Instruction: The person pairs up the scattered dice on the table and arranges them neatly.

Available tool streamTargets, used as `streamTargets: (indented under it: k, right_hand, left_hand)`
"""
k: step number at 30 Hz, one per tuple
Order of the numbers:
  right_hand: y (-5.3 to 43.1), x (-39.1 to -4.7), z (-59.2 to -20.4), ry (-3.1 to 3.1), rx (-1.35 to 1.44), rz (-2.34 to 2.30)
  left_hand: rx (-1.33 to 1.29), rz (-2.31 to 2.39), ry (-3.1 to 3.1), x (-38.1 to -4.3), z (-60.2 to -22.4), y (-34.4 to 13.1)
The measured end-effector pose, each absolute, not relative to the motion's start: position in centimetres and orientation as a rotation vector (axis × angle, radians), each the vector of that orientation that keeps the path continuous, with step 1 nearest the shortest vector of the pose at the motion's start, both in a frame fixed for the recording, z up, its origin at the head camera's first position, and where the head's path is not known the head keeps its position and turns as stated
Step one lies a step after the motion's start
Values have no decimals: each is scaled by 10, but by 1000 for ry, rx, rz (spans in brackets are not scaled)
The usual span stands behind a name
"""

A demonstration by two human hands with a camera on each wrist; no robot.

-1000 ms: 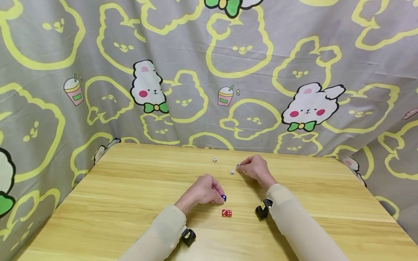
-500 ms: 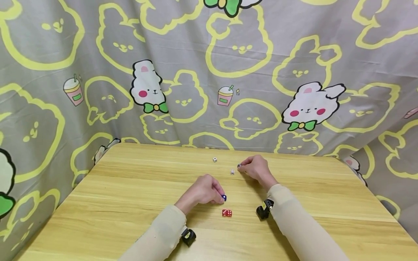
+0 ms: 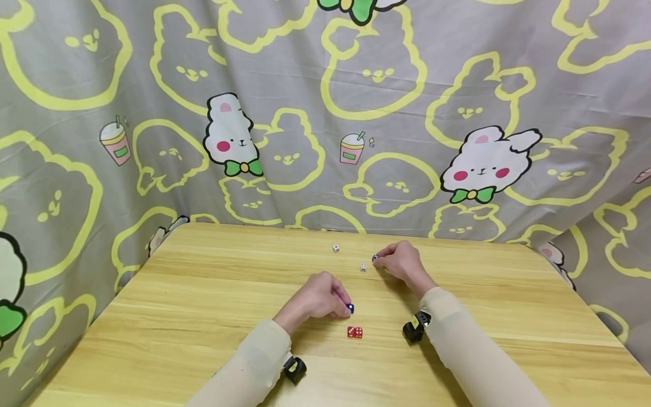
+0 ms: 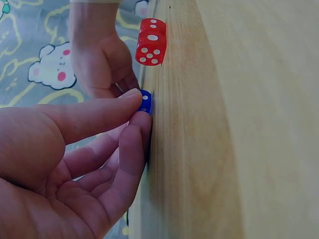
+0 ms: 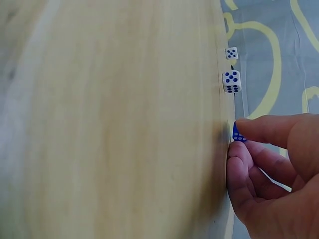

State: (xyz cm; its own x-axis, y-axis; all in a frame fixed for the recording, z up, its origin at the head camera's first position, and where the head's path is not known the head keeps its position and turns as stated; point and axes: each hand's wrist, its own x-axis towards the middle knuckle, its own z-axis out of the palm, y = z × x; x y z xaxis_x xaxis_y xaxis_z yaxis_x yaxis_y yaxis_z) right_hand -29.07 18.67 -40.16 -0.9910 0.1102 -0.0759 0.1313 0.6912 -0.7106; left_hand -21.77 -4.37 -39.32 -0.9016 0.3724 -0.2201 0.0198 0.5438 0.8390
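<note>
My left hand (image 3: 321,295) pinches a blue die (image 4: 145,101) between thumb and fingers, low over the table. Just nearer to me sit two red dice (image 3: 355,332), side by side and touching. Farther back on the right, my right hand (image 3: 400,261) pinches a second blue die (image 5: 238,133) with white pips, close to the tabletop. Left of that hand lies a white die (image 3: 363,267) with dark pips. Another white die (image 3: 335,248) sits farther back and to the left. The fingers cover part of each blue die.
The wooden table (image 3: 203,294) runs back to a grey curtain (image 3: 295,79) printed with yellow outlines and white rabbits. Each sleeved forearm carries a black wrist camera, the left one (image 3: 295,370) and the right one (image 3: 414,330), low over the tabletop.
My right hand, with its blue die, has shifted very slightly to the right, away from the near white die. The left hand stays in place, still pinching its blue die.
</note>
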Motion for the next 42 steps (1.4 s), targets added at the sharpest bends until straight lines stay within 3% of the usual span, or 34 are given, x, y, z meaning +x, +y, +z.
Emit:
streamTargets:
  k: [42]
  right_hand:
    - [184, -244, -366, 2833, -2, -1241]
  left_hand:
    - [323, 1303, 2415, -216, -391, -43]
